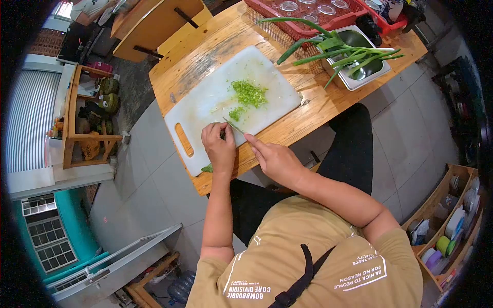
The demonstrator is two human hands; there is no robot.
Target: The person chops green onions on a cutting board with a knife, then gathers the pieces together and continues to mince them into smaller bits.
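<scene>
Holding one knife (234, 125), right grip (248, 138)

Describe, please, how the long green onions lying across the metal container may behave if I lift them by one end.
The green onions would probably bend and sag, because they are long and thin, and some already curve. They look light for their length. Some may slip away separately, since they spread over the container with no tie visible.
</scene>
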